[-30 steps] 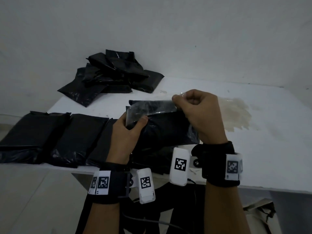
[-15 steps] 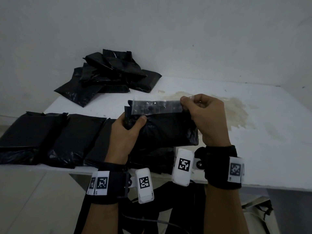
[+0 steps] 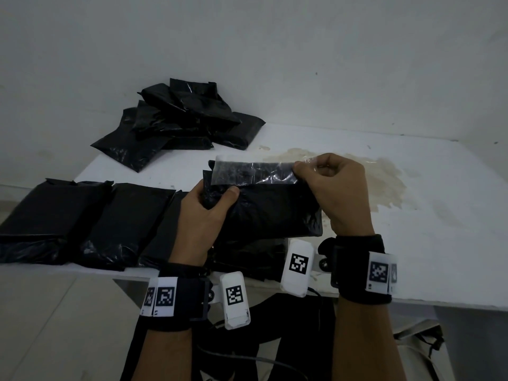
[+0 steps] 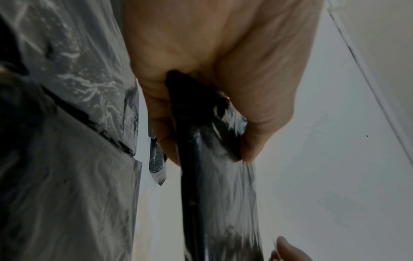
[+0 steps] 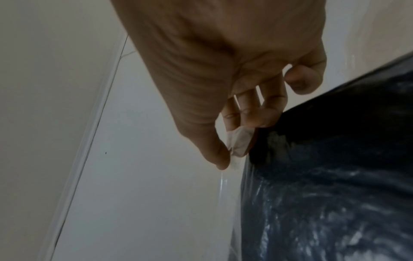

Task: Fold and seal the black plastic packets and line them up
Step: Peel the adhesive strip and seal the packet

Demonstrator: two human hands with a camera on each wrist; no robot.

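In rt wrist view only: right hand [image 5: 223, 74] pinching clear strip [image 5: 239, 141].

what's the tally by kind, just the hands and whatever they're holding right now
hands: 2, left hand and right hand
black packet, gripped by the left: 1
clear strip, pinched by the right: 1
total: 4

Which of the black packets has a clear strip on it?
The packet held up between both hands: the left hand grips its left end and the right hand pinches a clear strip along its top edge. The others show none.
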